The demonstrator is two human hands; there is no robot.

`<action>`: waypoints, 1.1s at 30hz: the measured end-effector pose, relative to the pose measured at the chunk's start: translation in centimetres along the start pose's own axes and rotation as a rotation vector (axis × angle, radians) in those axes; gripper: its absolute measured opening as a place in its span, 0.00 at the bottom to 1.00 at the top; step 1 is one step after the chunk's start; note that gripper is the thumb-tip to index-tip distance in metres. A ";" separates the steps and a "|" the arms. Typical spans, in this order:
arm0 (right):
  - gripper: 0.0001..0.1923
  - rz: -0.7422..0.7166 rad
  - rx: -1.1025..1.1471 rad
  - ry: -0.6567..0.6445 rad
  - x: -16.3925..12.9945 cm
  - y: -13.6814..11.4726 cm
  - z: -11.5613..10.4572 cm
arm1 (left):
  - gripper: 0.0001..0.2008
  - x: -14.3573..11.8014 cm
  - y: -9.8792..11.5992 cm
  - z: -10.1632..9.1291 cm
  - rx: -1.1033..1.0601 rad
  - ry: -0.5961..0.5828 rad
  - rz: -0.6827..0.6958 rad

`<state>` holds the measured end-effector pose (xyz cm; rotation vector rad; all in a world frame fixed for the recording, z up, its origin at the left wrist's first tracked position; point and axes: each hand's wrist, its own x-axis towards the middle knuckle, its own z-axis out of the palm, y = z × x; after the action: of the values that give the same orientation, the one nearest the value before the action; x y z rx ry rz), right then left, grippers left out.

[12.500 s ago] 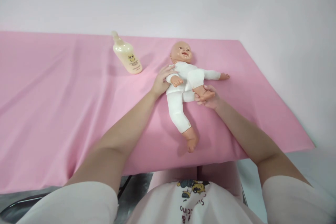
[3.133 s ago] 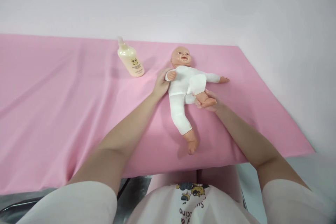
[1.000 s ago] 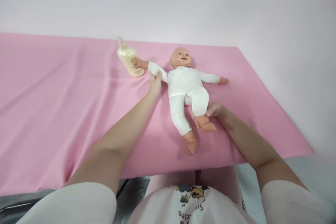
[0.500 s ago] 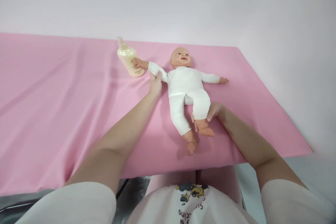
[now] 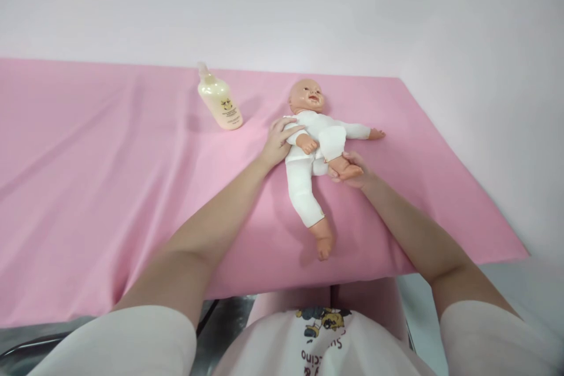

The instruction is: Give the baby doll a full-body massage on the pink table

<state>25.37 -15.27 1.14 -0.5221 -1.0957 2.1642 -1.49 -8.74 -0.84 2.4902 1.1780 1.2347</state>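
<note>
A baby doll (image 5: pixel 315 123) with a white cloth body lies on its back on the pink sheet, head away from me. My left hand (image 5: pixel 280 140) is wrapped round the doll's arm on the left side, which is folded across its belly. My right hand (image 5: pixel 356 169) grips the doll's lower leg on the right side, near the ankle, from beneath; that leg is bent up with the knee over the belly. Some of my right fingers are hidden behind the leg. The doll's other leg lies straight toward me, and its other arm stretches out to the right.
A pale yellow pump bottle (image 5: pixel 222 104) stands on the pink sheet (image 5: pixel 110 188), left of the doll. Behind the table rises a white wall (image 5: pixel 264 6). The table's near edge is just in front of my lap, and its right edge slants toward me.
My left hand has brought the doll's arm inward, from reaching out by the bottle to lying across the belly. My right hand has pushed the bent leg up toward the belly.
</note>
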 end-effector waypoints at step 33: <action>0.24 0.483 -0.164 -0.685 -0.7 0.1 -0.4 | 0.19 -0.1 -5.5 2.3 -0.709 0.641 -0.591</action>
<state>26.02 -15.57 0.87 -0.0996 -1.6479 2.7959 -3.10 -4.51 -4.74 1.1612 1.1585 1.8607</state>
